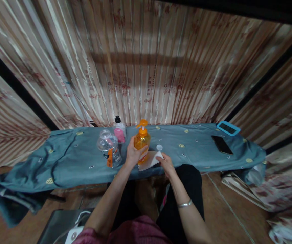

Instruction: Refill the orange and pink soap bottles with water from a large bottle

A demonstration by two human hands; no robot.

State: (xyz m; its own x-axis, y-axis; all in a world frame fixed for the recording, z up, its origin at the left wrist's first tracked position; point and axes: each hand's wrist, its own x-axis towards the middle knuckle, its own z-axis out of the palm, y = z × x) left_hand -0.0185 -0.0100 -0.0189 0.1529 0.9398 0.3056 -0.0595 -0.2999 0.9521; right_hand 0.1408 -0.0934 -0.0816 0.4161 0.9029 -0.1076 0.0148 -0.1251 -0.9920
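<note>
While upright on the blue-clothed table [201, 149], long axis vertical, orange pump bottle [141, 141] has nozzle pointing left; left hand [132, 153] wraps its body. Right hand [165, 160] pinches white cloth [153, 159] just beside bottle's base, w/ small white cap [159, 147] nearby.

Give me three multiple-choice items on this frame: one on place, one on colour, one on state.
1. Where is the black phone?
A. far right of the table
B. beside the clear jar
C. on the floor

2. What colour is the pump bottle?
A. green
B. orange
C. white

3. What is the left hand doing?
A. resting flat
B. holding a phone
C. gripping the pump bottle

Key: 1 A, it lies near the blue-framed device. 2 B, body and pump are orange. 3 C, fingers wrap the bottle while the right hand pinches a white cloth.
</note>
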